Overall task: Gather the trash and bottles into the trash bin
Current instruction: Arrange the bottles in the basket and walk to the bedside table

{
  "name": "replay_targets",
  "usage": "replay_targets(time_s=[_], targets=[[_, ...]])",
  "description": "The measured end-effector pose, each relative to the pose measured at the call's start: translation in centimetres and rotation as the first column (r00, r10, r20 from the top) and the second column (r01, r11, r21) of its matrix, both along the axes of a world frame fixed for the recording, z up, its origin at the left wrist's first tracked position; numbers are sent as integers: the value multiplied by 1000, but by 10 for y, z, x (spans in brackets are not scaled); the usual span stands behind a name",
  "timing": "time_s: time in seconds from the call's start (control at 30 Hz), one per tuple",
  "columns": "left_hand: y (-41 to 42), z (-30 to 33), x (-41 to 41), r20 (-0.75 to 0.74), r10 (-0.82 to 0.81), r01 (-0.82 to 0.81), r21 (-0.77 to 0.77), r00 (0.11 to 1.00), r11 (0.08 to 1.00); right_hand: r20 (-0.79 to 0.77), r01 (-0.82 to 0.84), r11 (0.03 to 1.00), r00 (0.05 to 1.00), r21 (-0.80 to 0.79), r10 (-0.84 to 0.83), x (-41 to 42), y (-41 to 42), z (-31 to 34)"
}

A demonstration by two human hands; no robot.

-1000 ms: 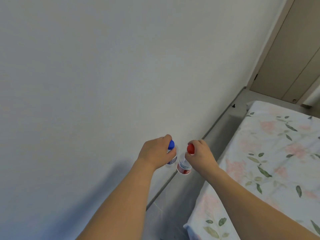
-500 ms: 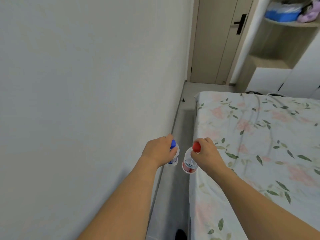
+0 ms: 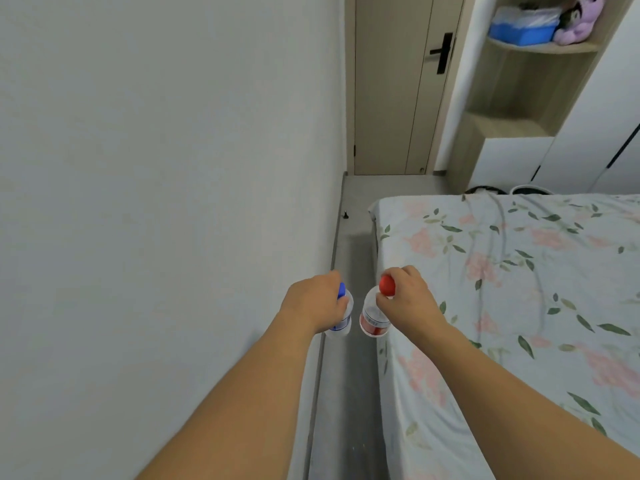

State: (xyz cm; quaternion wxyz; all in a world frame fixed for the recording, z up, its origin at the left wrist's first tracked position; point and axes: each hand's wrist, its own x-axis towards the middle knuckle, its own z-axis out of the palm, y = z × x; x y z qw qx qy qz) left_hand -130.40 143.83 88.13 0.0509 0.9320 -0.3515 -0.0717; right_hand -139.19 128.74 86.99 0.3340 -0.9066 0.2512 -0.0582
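Note:
My left hand (image 3: 317, 301) grips a clear plastic bottle with a blue cap (image 3: 343, 317) by its neck, and the bottle hangs down. My right hand (image 3: 407, 299) holds a clear bottle with a red cap and red label (image 3: 372, 317) the same way. Both bottles hang side by side over the narrow grey floor strip between the wall and the bed. No trash bin shows clearly in this view.
A white wall (image 3: 156, 202) runs along the left. A bed with a floral sheet (image 3: 519, 289) fills the right. Ahead stand a closed beige door (image 3: 391, 98) and a wooden shelf unit (image 3: 519, 81). Two round rims (image 3: 512, 190) peek from behind the bed's far edge.
The view has swung from the wall toward the door, so the aisle, bed and shelves came into sight. Both hands kept their hold on the bottles.

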Motion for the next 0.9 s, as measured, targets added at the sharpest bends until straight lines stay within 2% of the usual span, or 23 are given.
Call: replay_targets(time_s=[0.3, 0.5, 0.9], targets=[[-82, -4, 93, -11, -95, 96, 62, 995, 993, 10, 65, 998, 998, -15, -64, 81, -67, 3], [-144, 10, 178, 22, -85, 84, 50, 996, 995, 0, 94, 995, 996, -21, -94, 152, -136, 14], [-244, 22, 341, -11, -137, 137, 32, 990, 990, -11, 140, 988, 990, -60, -141, 288, -227, 39]])
